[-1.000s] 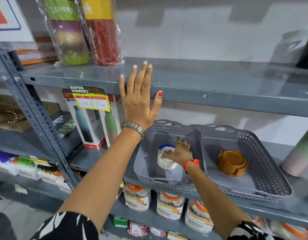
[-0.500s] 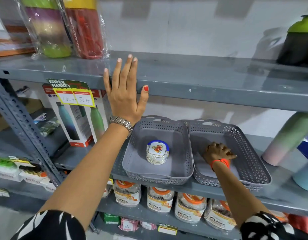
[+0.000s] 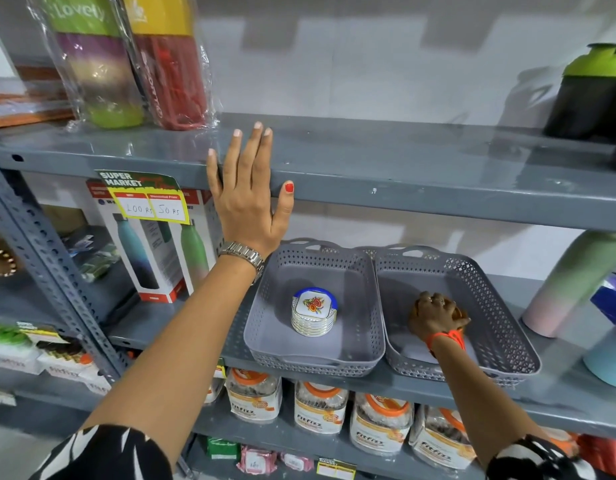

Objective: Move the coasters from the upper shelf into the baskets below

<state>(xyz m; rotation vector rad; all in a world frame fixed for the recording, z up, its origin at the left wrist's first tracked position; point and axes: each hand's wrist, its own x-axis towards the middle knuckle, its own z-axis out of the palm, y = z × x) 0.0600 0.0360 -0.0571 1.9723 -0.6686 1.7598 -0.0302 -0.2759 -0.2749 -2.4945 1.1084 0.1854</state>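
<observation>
Two grey baskets sit side by side on the lower shelf [image 3: 559,393], and we use the left basket [image 3: 265,327] as our landmark. Inside it, near its middle, rests a stack of white floral coasters [image 3: 313,311], upright and untouched. Touching its right-hand side stands the right basket [image 3: 500,306]. Our right hand [image 3: 436,315] lies inside that basket, its fingers [image 3: 438,301] curled down over a brown coaster set [image 3: 459,312], of which only an edge shows; we cannot tell whether the grip is firm or already loosening. Above the left basket, our left hand [image 3: 246,199] rests flat against the front edge of the upper shelf [image 3: 403,168], fingers spread and holding nothing.

We judge the step in hand to be the seating of the brown set. To do it well, we lower the set until it sits flat on the basket floor, away from the perforated walls. We then spread the fingers evenly and lift straight up, so that the stack does not shift or topple. The left hand steadies us meanwhile.
</observation>
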